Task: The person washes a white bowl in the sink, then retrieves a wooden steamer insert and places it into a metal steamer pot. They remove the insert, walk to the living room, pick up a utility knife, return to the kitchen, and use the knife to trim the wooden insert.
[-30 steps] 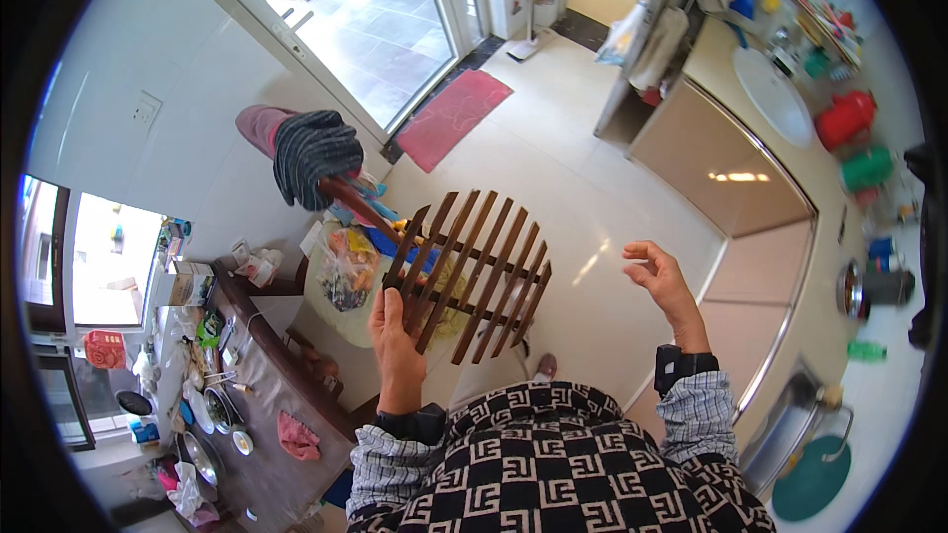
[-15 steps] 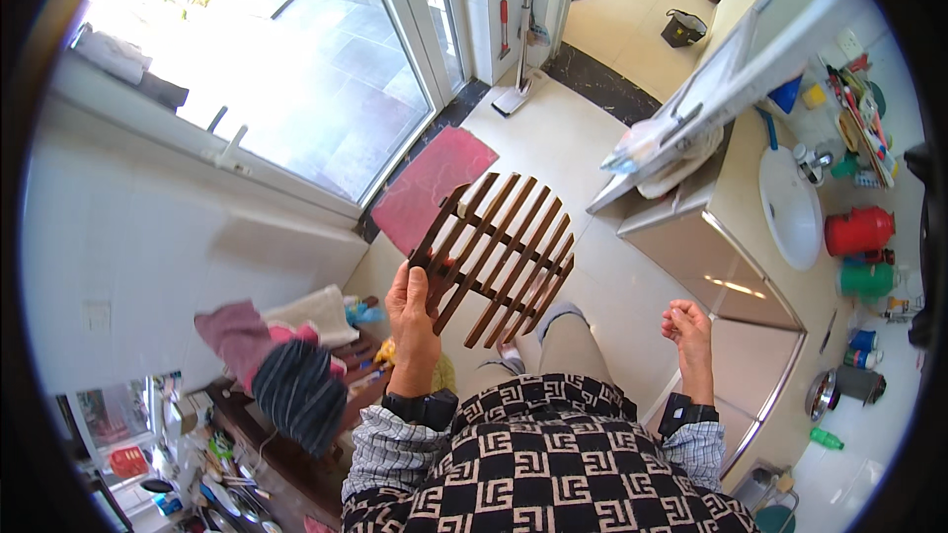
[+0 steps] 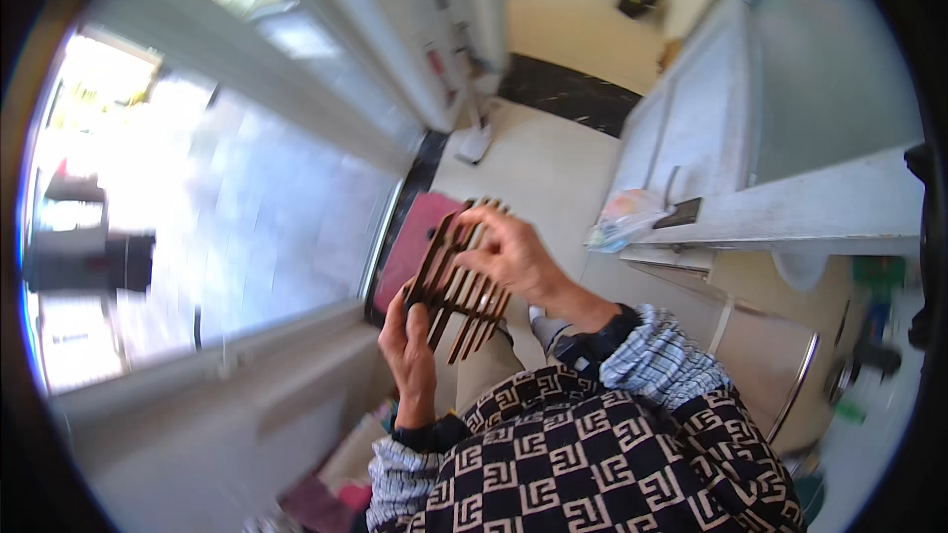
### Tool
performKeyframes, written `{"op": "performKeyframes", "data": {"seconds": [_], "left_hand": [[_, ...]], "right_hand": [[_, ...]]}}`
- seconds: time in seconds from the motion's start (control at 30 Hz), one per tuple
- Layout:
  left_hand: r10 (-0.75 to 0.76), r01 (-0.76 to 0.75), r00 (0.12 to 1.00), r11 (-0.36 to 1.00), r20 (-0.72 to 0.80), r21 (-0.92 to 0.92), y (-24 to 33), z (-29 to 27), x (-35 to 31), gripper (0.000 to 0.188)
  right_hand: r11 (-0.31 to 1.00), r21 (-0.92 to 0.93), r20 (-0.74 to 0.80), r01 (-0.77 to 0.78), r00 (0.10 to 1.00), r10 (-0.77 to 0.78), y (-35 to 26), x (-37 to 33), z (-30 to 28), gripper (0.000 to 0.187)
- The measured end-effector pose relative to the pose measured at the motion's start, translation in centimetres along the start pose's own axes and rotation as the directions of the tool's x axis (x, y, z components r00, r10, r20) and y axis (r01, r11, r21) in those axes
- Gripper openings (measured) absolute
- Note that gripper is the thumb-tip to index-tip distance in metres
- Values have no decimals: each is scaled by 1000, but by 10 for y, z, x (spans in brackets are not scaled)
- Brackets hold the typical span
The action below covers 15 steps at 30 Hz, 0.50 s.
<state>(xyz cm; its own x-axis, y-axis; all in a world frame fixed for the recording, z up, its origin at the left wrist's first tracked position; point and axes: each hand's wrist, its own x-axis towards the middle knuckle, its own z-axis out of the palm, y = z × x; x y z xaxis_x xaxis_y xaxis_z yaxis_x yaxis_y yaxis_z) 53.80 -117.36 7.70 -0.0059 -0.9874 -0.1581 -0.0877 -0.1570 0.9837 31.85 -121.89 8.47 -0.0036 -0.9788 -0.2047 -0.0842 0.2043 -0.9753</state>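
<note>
A dark wooden slatted rack with a rounded outline is held tilted in front of my body. My left hand is closed on its lower left edge, the thumb lying over the crossbar. Over the rack's upper part is my right hand, with thumb and forefinger apart at the slats. Whether its fingertips press on the wood is hard to make out. Part of the slats is hidden behind this hand.
A reddish mat lies by the glass door on the left. Beyond it stands a flat mop. To the right, a white-framed door has a plastic bag at it, with a counter behind.
My right hand has come from the right side over to the rack. The rack has turned and tilted in my left hand, and my view has swung, with some blur.
</note>
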Motion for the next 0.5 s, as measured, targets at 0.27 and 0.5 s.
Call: {"op": "performKeyframes", "data": {"seconds": [0.27,0.5], "left_hand": [[7,-28,893,999,450,39,15,78,117,37],[-57,-88,632,986,773,145,45,120,96,38]], "right_hand": [[994,-94,-521,60,847,-101,32,41,-48,44],[982,-144,-859,125,477,-186,37,-59,-62,32]]}}
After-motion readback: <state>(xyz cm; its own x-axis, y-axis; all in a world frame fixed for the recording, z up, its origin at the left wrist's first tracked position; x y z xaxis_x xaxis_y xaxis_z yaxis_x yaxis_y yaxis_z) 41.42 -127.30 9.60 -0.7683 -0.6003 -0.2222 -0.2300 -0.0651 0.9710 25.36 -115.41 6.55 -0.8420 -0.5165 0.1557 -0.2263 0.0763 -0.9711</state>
